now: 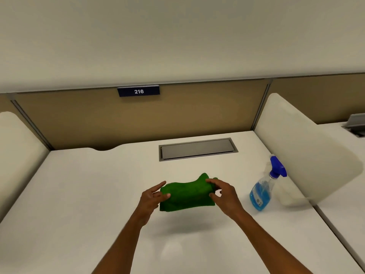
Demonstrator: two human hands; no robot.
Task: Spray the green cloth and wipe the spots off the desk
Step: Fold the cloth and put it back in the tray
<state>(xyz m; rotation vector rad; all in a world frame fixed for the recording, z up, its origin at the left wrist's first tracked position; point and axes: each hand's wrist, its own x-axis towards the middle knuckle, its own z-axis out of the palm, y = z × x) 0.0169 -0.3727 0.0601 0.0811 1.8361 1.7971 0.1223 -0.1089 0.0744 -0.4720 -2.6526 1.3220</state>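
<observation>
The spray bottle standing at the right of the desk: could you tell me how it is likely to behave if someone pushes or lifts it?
The spray bottle is tall and narrow, so a push near its blue trigger head would probably tip it. The blue liquid seems to fill only its lower part, so it is likely fairly light and may slosh. The clear plastic looks smooth, perhaps slippery.

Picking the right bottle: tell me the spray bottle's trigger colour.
Blue, on the spray bottle; head view.

Cloth point(186, 196) mid-desk point(79, 194); spray bottle point(262, 190) right; hatch point(197, 149) behind.

head camera looks down, close over the desk point(83, 194)
</observation>
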